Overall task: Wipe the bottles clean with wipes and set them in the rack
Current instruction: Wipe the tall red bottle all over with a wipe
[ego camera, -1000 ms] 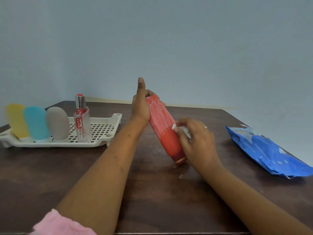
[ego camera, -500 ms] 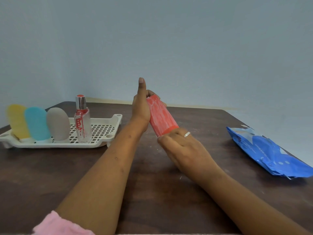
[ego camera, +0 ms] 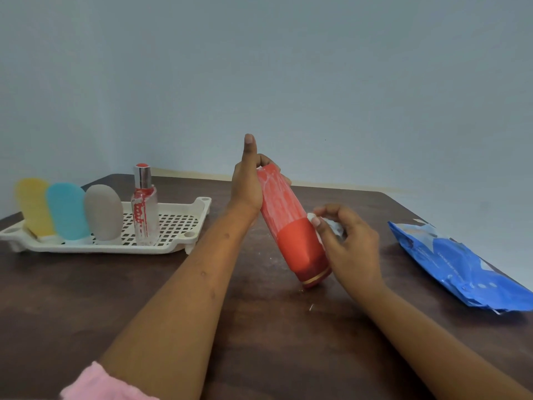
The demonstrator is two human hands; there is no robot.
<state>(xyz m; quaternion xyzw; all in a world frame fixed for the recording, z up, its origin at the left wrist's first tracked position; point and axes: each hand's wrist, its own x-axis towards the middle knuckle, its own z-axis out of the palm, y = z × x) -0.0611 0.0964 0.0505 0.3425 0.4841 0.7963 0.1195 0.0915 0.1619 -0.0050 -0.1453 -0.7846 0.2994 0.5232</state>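
A pink sleeve [ego camera: 101,382] shows at the lower left edge, and both bare forearms reach out from there over the dark wooden bench [ego camera: 86,313]. Mid-bench, a red bottle [ego camera: 291,226] leans with its top tilted away and to the left. Its gold-banded lower end is down at the bench, though I cannot tell if it touches. The right hand [ego camera: 352,246] is beside the bottle's right side, its fingers [ego camera: 337,212] curled and pinching a crumpled white wipe [ego camera: 331,226] against the bottle, where the white-streaked upper part meets the cleaner lower part. The left hand [ego camera: 248,186] grips the bottle's upper end, fingers wrapped round the far side and thumb pointing straight up. On the right lies a blue pack [ego camera: 461,264], well apart from the hands. On the left sits a white slotted rack [ego camera: 178,241] holding four bottles in a row: a yellow bottle [ego camera: 33,206], a blue bottle [ego camera: 67,210], a grey bottle [ego camera: 103,212] and a glass spray bottle [ego camera: 144,206] with red markings, all upright. A plain pale wall [ego camera: 288,67] stands behind the bench
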